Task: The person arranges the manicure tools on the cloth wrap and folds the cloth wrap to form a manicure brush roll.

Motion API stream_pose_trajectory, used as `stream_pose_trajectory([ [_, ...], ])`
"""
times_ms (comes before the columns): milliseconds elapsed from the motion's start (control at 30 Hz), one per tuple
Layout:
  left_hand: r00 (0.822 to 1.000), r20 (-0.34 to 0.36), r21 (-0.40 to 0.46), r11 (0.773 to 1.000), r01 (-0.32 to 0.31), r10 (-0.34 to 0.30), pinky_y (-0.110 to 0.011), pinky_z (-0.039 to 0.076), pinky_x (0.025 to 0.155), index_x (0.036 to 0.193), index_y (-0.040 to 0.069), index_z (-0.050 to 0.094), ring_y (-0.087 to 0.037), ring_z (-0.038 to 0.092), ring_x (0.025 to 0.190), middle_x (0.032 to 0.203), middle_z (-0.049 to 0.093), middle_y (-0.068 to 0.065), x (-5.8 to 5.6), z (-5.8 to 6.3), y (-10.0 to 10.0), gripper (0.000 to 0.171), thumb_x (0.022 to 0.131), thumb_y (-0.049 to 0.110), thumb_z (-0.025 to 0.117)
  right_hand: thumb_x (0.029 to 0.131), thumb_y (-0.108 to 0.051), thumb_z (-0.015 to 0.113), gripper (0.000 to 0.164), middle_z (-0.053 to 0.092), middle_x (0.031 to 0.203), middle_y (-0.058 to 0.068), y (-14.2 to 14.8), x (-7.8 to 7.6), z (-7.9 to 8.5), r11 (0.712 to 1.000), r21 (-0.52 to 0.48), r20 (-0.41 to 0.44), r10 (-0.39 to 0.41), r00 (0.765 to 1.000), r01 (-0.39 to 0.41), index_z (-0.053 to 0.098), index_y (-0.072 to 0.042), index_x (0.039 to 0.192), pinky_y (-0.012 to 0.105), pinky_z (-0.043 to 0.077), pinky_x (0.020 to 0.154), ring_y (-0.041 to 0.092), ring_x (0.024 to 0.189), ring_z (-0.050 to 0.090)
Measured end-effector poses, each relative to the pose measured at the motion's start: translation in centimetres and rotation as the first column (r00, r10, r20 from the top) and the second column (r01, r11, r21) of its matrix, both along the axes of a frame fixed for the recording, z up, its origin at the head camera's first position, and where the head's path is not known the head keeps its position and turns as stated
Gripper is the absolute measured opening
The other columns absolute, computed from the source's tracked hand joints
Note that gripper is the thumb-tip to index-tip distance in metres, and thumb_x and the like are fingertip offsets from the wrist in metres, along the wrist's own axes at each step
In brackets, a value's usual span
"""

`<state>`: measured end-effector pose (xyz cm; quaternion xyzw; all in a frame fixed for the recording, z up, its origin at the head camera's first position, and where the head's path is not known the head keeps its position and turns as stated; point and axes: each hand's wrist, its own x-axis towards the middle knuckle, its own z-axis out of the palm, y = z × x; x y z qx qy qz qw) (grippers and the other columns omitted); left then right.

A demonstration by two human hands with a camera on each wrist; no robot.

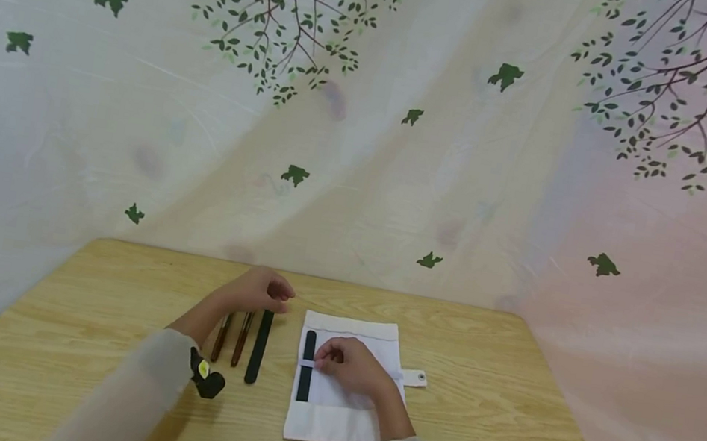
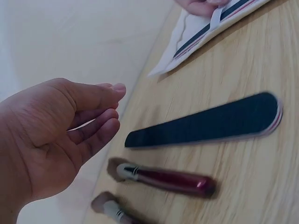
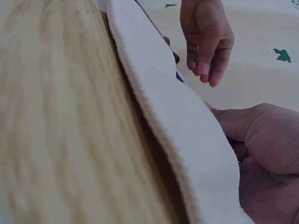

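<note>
My right hand (image 1: 355,366) is over a white fabric roll-up pouch (image 1: 331,427), its thumb and fingertips pinching the thin white elastic band (image 2: 216,17) that crosses it. Under that band, along the pouch's left side, lies a black nail file (image 1: 304,385). My left hand (image 1: 257,291) hovers with loosely bent fingers and nothing in them, above the far end of a second black nail file (image 1: 258,350) on the table. Left of this file lie two makeup brushes with dark red handles, one brush (image 1: 241,344) nearer to it and the other brush (image 1: 220,341) farther left.
A short white strap with a snap button (image 1: 416,378) sticks out from the pouch's right side. The wooden table (image 1: 501,422) ends at the back against a pale curtain (image 1: 354,213) printed with leaves and branches.
</note>
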<state>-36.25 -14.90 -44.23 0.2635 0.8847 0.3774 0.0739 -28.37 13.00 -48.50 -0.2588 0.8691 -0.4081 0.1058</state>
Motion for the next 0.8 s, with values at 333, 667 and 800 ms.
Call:
stream_pose_trajectory([
  [333,1.000,0.014,-0.172,0.985,-0.007,0.009,-0.051,0.049,0.102,0.126,-0.002,0.068,-0.034,0.063,0.118,0.124,0.069,-0.015,-0.1,0.8,-1.5,0.041,0.090,0.015,0.081,0.093,-0.009,0.076,0.004,0.066,0.086,-0.007,0.9,0.2,1.0,1.000,0.013,-0.016,-0.018,1.000,0.018,0.074,-0.013,0.095,0.026,0.049,0.074,0.009,0.079,0.058],
  [667,0.999,-0.013,-0.269,0.963,0.029,-0.034,-0.050,0.049,0.102,0.133,-0.002,0.063,-0.035,0.059,0.121,0.130,0.066,-0.014,0.0,0.3,-2.7,0.061,0.085,0.026,0.087,0.086,-0.013,0.084,0.011,0.066,0.084,-0.007,2.6,0.2,1.7,0.995,0.082,-0.001,-0.053,0.999,0.053,0.075,-0.016,0.093,0.028,0.050,0.075,0.013,0.080,0.058],
  [800,1.000,-0.004,-0.298,0.954,0.027,-0.030,-0.051,0.048,0.103,0.136,-0.001,0.061,-0.035,0.059,0.123,0.132,0.064,-0.016,-0.1,-0.1,-3.0,0.067,0.084,0.030,0.087,0.084,-0.012,0.085,0.012,0.067,0.084,-0.007,2.9,0.3,1.9,0.994,0.091,0.021,-0.060,0.998,0.058,0.076,-0.016,0.091,0.029,0.051,0.075,0.014,0.080,0.059],
])
